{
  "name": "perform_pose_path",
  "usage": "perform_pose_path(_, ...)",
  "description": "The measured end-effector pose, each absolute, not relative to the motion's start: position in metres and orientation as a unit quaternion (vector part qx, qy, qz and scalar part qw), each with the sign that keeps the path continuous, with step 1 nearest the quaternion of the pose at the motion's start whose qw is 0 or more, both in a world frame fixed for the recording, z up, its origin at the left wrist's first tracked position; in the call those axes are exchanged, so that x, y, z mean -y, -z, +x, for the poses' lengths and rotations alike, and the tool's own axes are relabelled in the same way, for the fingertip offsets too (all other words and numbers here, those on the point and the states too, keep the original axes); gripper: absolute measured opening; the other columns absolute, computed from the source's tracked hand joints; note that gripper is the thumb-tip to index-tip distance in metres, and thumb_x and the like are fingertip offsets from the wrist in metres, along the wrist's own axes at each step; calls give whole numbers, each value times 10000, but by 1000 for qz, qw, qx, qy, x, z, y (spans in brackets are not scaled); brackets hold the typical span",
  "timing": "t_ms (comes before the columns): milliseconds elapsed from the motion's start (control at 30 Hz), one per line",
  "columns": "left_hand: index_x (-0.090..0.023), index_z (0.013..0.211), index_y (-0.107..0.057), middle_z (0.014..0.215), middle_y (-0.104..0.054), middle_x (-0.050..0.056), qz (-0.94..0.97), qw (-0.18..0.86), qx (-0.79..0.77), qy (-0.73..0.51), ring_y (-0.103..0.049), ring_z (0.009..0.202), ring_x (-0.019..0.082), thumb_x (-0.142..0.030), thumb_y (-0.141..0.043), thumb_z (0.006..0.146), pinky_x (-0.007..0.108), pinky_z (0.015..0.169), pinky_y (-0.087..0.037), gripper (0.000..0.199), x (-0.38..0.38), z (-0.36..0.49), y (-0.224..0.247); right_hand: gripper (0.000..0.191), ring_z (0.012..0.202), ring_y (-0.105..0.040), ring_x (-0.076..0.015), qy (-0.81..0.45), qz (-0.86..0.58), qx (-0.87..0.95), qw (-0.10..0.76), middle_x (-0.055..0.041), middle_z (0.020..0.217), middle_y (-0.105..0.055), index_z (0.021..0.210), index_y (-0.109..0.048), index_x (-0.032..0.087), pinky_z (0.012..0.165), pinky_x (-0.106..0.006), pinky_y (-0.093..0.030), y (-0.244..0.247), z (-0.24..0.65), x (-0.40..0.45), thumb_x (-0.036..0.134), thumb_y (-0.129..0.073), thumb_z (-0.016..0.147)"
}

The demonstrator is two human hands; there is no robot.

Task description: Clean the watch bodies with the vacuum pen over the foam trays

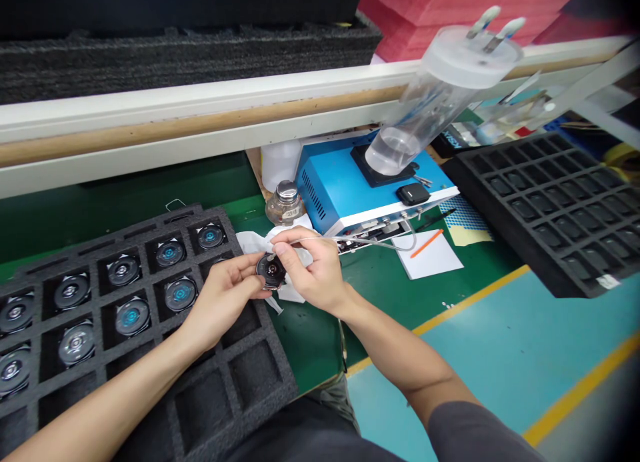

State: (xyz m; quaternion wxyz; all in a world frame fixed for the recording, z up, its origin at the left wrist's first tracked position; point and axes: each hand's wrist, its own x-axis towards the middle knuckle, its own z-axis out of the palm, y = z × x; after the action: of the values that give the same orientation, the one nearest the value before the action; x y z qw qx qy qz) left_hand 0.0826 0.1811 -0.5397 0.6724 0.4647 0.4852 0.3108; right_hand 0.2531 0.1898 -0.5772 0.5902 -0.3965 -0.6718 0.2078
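My left hand (233,289) grips a round black disc-shaped part (273,273) by its edge, above the corner of a black foam tray (295,375). Its face has concentric rings and a shiny centre. My right hand (315,269) is closed in a pinch at the disc's upper edge, around the end of a thin pale tube (350,239). The tube runs right to a blue box (340,175); its tip is mostly hidden by my fingers. Similar round parts (124,270) sit in several tray pockets, some with blue-tinted centres. Behind my hands lies crumpled white tissue (250,242).
A glass bottle with a metal cap (286,199) stands beside the blue box. On the box rests a clear cylinder (420,109). An orange stick (427,243) lies on white paper (440,265). A second foam tray (560,215) is at right; a white rail (200,115) crosses behind.
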Motion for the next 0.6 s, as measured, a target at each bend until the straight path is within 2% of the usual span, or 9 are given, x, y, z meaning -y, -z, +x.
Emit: perform_pose_path(600, -140, 1137, -782, 983, -805, 60, 465, 674, -487, -304, -712, 856, 170, -250, -750, 746, 245, 760, -593, 407, -181, 83, 538, 104, 827, -725, -145, -209, -396, 672, 590, -37, 907, -771, 942, -698, 194, 747, -275, -590, 577, 253, -190, 195, -599, 972)
